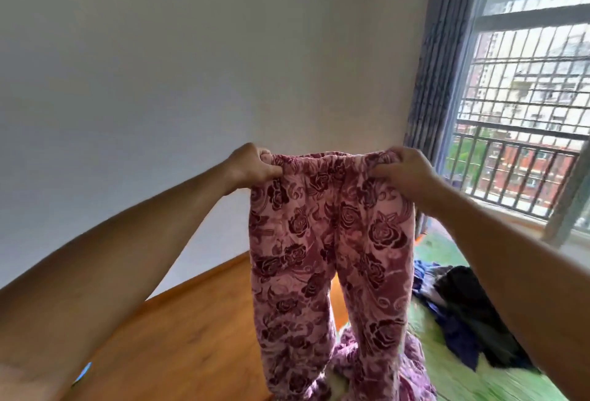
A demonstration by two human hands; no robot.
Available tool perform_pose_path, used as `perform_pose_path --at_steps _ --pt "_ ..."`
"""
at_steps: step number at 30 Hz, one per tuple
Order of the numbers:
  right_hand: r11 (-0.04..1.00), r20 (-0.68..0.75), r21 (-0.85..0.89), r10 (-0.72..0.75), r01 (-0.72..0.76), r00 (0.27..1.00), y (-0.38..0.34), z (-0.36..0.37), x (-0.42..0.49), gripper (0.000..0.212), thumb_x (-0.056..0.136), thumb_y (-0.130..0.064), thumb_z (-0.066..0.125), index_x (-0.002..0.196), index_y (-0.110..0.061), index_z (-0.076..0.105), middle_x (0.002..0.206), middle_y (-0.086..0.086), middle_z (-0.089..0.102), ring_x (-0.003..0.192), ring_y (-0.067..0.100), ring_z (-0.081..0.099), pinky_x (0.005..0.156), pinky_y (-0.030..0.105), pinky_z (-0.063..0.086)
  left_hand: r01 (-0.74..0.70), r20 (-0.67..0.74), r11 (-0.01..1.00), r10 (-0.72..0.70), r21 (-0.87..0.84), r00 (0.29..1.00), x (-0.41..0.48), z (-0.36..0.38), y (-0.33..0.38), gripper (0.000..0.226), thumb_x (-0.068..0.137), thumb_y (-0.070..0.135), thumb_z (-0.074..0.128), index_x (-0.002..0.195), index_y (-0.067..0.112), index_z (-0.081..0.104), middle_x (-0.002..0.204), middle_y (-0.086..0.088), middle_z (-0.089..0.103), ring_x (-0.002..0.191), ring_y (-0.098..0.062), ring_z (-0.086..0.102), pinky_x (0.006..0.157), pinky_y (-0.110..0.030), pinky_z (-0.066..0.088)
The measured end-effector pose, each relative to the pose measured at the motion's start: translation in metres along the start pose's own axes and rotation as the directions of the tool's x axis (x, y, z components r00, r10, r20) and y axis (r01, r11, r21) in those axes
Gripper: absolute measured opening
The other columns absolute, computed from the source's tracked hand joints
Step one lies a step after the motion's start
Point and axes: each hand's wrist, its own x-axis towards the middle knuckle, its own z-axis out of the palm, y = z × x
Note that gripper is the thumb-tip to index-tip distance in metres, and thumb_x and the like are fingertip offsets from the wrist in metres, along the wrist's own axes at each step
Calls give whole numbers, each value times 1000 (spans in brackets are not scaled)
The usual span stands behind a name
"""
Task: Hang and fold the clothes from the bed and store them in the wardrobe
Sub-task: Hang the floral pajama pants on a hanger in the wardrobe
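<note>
The pink floral trousers (332, 257) hang in the air in front of the person, held by the waistband at the top. The left hand (252, 164) pinches the left corner of the waistband, and the right hand (404, 169) pinches the right corner — both have the fingers curled into the cloth. The two hands are at the same height and about equally near to the garment, so the waistband runs level from left to right. The long axis of the trousers is vertical: the waist points up, the two legs point down, and the cuffs reach another pink piece on the bed (463, 381). On the right lies a dark clothes pile (459, 314). I judge the next fold brings one leg over the other — the hands should come together sideways.
</note>
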Motion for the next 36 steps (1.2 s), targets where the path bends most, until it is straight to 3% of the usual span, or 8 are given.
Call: perform_pose_path --at_steps 4,7,12,20,23,26,32,36 --pt "995 111 30 -103 100 988 -32 37 -7 21 59 -26 83 75 -26 70 64 -1 72 65 27 71 64 40 61 101 -140 995 -101 -3 985 -50 -40 -14 38 79 22 74 61 23 41 63 1 49 61 -17 50 56 -29 44" --pt "987 177 61 -157 149 972 -59 64 -20 22 54 -32 81 72 -29 69 66 -1 72 64 26 72 61 38 61 162 -224 987 -159 -8 961 -83 -67 -23 37 80 24 75 60 22 44 63 2 52 60 -17 53 55 -28 46" --pt "968 294 131 -243 213 924 -103 117 -55 18 66 -20 81 63 -29 66 54 -9 65 50 12 63 47 25 50 225 -304 971 -240 -84 922 -130 -99 -36 30 79 25 73 62 20 48 67 -1 57 63 -18 59 53 -26 50" --pt "914 403 190 -405 358 821 -135 182 -107 17 74 -11 77 70 -15 60 64 0 60 59 17 58 50 25 48 266 -364 964 -253 -13 896 -214 -132 -51 31 80 39 76 71 17 55 71 -1 62 69 -19 61 63 -34 53" --pt "842 444 136 -523 522 728 -142 202 -125 15 74 -14 72 70 -12 57 67 9 60 63 28 57 58 38 51 324 -425 929 -225 178 877 -252 -140 -54 29 79 33 74 68 15 54 69 0 59 65 -17 58 57 -30 43" --pt "732 479 98 -628 674 613 -151 222 -148 19 73 -18 69 67 -13 52 68 9 57 64 25 54 51 33 39 404 -475 859 -227 313 850 -290 -142 -52 25 77 29 74 69 14 56 71 -2 62 69 -21 60 59 -33 46" --pt "607 576 237 -716 759 393 -167 246 -207 21 77 -17 65 67 -13 46 68 10 53 63 26 51 52 34 37 600 -569 696 -328 394 754 -372 -142 -37 27 74 29 74 68 14 53 69 -2 58 66 -21 56 49 -30 31" --pt "529 573 369 -776 764 261 -190 248 -254 23 79 -16 64 66 -14 45 69 11 53 61 23 49 50 32 33 702 -637 628 -396 337 661 -430 -147 -13 25 75 30 74 75 10 59 73 -4 65 68 -21 65 56 -38 52"
